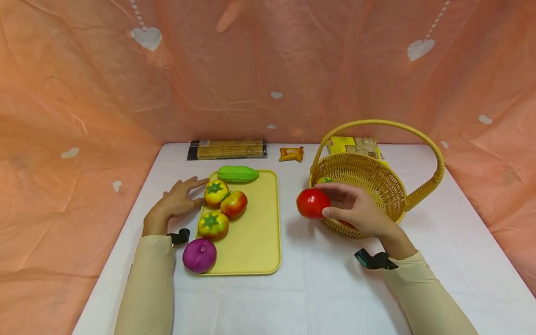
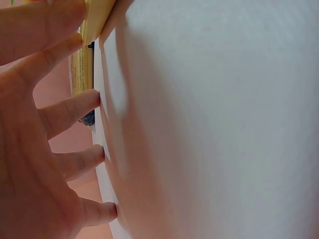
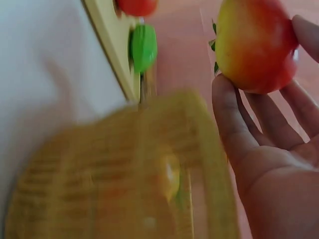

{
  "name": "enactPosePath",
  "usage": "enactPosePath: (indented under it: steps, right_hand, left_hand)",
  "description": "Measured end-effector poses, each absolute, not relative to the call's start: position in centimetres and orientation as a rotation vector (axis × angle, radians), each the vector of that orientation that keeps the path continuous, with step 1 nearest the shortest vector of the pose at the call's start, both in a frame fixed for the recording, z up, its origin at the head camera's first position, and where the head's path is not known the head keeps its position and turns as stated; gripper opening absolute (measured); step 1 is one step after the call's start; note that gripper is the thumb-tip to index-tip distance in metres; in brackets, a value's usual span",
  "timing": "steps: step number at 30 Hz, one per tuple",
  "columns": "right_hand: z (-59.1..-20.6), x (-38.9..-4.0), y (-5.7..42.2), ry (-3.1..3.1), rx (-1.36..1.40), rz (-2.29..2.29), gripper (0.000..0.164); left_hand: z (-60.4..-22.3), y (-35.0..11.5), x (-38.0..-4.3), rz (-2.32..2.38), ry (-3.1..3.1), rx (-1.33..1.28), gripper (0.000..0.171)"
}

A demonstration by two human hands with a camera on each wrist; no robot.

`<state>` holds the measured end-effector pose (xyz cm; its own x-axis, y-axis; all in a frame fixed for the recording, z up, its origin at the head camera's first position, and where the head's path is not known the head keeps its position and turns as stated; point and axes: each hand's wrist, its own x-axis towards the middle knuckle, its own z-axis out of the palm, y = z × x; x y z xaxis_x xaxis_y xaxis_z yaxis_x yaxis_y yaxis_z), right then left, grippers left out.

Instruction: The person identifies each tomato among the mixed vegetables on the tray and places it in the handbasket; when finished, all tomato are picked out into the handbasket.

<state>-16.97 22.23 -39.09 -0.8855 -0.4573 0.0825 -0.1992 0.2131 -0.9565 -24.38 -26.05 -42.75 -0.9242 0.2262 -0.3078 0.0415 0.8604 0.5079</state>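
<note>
Between the thumb and fingers of my right hand [image 1: 353,207] is a red tomato [image 1: 312,203], held in the air at the left rim of a wicker basket [image 1: 399,186]. The right wrist view shows this tomato [image 3: 256,47] has a yellow side and green leaves. My left hand [image 1: 177,202] has its fingers spread, fingertips on the tabletop and at the left edge of a yellow tray [image 1: 255,246]. On the tray lie several red-yellow tomatoes [image 1: 213,225], a green ridged gourd [image 1: 237,174] and, over the near left corner, a purple onion [image 1: 199,256].
Inside the basket another tomato [image 1: 324,180] shows partly behind my right hand. The basket's tall handle [image 1: 437,163] arches over it. Along the back lie a pack of noodles [image 1: 228,150], a small orange packet [image 1: 291,154] and a yellow bag [image 1: 356,145].
</note>
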Motion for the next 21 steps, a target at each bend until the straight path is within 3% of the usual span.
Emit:
enactPosePath:
  steps: [8, 21]
  right_hand:
    - [-39.4, -17.0, 26.1, 2.419, -0.495, -1.625, 0.050]
    - [-39.3, -17.6, 27.8, 2.606, -0.451, -1.321, 0.052]
  left_hand:
    - [-42.8, -26.2, -24.4, 0.719, 2.674, 0.207, 0.072]
    - [-42.9, -26.2, -24.4, 0.720, 2.664, 0.181, 0.072]
